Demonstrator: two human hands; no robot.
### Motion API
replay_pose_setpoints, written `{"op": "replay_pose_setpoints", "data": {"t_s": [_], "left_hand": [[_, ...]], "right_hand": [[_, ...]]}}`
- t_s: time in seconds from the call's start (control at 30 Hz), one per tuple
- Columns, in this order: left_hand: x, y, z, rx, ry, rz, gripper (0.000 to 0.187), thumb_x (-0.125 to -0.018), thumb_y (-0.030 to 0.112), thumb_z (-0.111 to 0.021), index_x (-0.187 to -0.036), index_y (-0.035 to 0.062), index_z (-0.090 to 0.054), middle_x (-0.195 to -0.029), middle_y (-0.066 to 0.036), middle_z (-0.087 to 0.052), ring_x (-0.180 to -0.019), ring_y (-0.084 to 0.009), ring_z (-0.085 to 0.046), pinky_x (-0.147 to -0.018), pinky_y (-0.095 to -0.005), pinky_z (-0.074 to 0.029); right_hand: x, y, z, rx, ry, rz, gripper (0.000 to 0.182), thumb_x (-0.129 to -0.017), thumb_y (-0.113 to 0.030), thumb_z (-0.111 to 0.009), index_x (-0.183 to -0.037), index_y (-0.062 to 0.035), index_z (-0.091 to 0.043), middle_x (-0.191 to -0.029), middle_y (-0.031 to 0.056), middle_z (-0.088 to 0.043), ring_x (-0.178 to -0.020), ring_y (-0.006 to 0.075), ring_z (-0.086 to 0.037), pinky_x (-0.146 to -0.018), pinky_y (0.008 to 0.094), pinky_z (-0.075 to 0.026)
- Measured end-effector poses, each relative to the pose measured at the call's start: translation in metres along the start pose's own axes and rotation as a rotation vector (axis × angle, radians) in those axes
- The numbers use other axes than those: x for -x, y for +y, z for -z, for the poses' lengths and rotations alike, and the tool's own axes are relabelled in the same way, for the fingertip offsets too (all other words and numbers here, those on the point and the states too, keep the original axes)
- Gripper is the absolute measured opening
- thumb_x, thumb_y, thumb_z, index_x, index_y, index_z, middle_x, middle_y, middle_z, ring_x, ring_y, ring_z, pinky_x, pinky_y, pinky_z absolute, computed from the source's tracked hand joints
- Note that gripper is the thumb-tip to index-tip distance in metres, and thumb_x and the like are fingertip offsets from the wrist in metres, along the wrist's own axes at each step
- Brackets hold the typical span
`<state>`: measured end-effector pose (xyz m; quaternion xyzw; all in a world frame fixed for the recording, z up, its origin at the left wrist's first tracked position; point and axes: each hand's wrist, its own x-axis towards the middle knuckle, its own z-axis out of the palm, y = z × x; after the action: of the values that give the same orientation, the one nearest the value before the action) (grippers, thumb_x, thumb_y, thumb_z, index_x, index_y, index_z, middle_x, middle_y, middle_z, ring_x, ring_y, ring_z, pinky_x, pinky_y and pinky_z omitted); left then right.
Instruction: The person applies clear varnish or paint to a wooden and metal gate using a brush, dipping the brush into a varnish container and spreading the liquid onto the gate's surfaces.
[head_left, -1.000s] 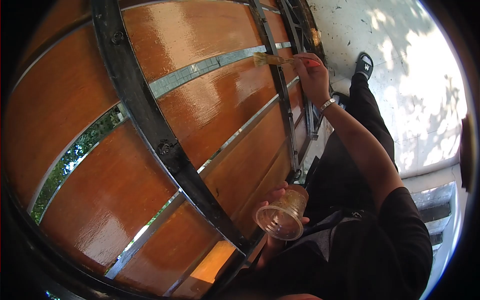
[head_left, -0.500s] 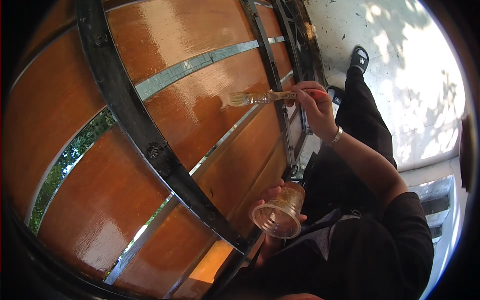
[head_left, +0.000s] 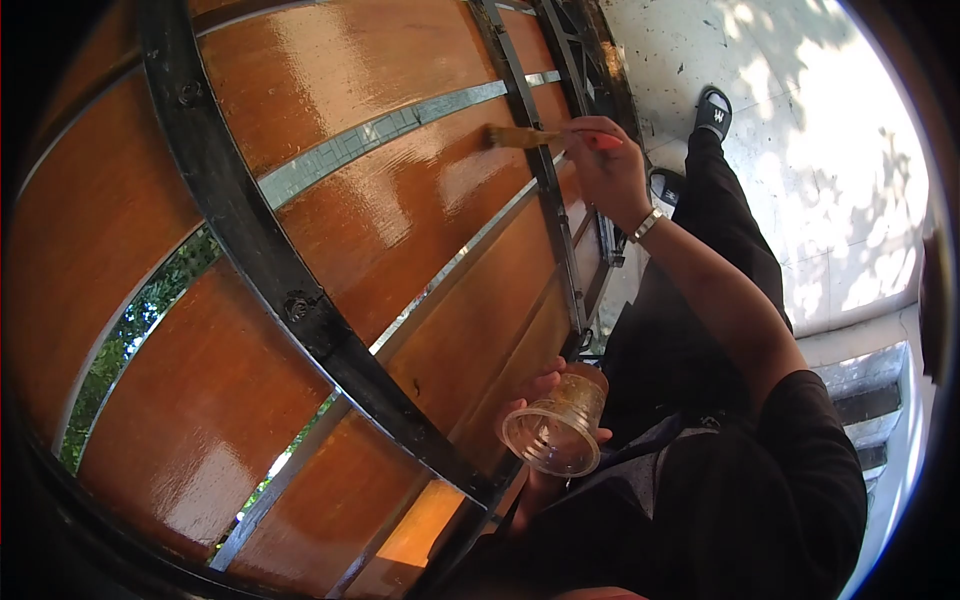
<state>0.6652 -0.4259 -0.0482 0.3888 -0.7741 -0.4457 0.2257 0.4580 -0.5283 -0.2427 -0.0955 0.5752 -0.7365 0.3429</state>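
Observation:
A paint brush (head_left: 525,137) with a red handle end is held in my right hand (head_left: 606,170), its bristles at the upper part of a glossy brown wooden panel (head_left: 400,200). My left hand (head_left: 540,388) is wrapped round a clear plastic cup (head_left: 560,425), tilted so that its mouth faces the camera. The cup's inside looks wet and brownish. A bracelet is on my right wrist. The fingers of my left hand are partly hidden behind the cup.
Black metal bars (head_left: 270,260) cross the brown panels, with narrow gaps between the panels showing green leaves and light. On the right is a pale tiled floor (head_left: 810,200) with sun patches. My sandalled feet stand near the frame, and steps (head_left: 868,405) show at the lower right.
My right hand and the brush have moved up the panel, with the bristles shifting slightly right. My left hand and the cup are nearly where they were.

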Motion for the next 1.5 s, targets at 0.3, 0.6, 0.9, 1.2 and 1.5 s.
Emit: {"op": "replay_pose_setpoints", "data": {"t_s": [0.3, 0.6, 0.9, 1.2, 1.5], "left_hand": [[-0.004, 0.008, 0.004, -0.075, -0.020, 0.067, 0.101, -0.069, 0.040, -0.087, -0.139, 0.0168, -0.018, -0.129, -0.017, -0.047, -0.116, -0.0367, -0.055, -0.100, -0.0471, -0.049], [-0.007, 0.003, -0.002, -0.066, 0.029, -0.001, 0.101, -0.072, 0.044, -0.085, -0.140, 0.0155, -0.015, -0.127, -0.017, -0.048, -0.114, -0.0367, -0.057, -0.098, -0.0471, -0.050], [-0.013, 0.013, 0.023, -0.262, -0.252, 0.116, 0.103, -0.071, 0.046, -0.085, -0.139, 0.0143, -0.015, -0.127, -0.016, -0.048, -0.115, -0.0349, -0.057, -0.098, -0.0465, -0.051], [-0.001, 0.005, 0.020, -0.064, -0.226, 0.293, 0.070, -0.074, 0.066, -0.071, -0.133, 0.0401, -0.045, -0.143, 0.011, -0.038, -0.138, -0.0070, -0.030, -0.117, -0.0460, -0.011], [-0.004, 0.005, 0.039, 0.034, -0.402, 0.322, 0.077, -0.073, 0.062, -0.075, -0.137, 0.0380, -0.039, -0.144, 0.009, -0.037, -0.138, -0.0070, -0.031, -0.118, -0.0438, -0.012]], "right_hand": [[0.020, -0.040, -0.017, -0.366, -0.196, -0.094, 0.013, -0.093, -0.008, -0.062, -0.105, -0.0020, -0.063, -0.095, 0.0048, -0.066, -0.084, 0.0087, -0.065, -0.075, 0.0236, -0.054], [-0.024, 0.039, 0.018, -0.050, 0.122, 0.007, 0.012, -0.092, -0.010, -0.065, -0.103, -0.0046, -0.065, -0.088, 0.0027, -0.069, -0.081, 0.0075, -0.064, -0.073, 0.0237, -0.051], [0.035, 0.065, 0.033, 0.200, -0.136, -0.010, 0.014, -0.090, -0.010, -0.066, -0.103, -0.0056, -0.065, -0.091, 0.0075, -0.069, -0.082, 0.0147, -0.067, -0.075, 0.0282, -0.051], [-0.012, 0.047, 0.035, 0.260, -0.238, 0.157, 0.014, -0.090, -0.012, -0.065, -0.102, -0.0048, -0.065, -0.093, 0.0075, -0.070, -0.084, 0.0158, -0.068, -0.075, 0.0285, -0.052], [-0.044, 0.043, 0.013, 0.165, 0.085, 0.255, 0.013, -0.089, -0.010, -0.067, -0.101, -0.0051, -0.065, -0.091, 0.0072, -0.070, -0.080, 0.0157, -0.067, -0.072, 0.0276, -0.052]]}}
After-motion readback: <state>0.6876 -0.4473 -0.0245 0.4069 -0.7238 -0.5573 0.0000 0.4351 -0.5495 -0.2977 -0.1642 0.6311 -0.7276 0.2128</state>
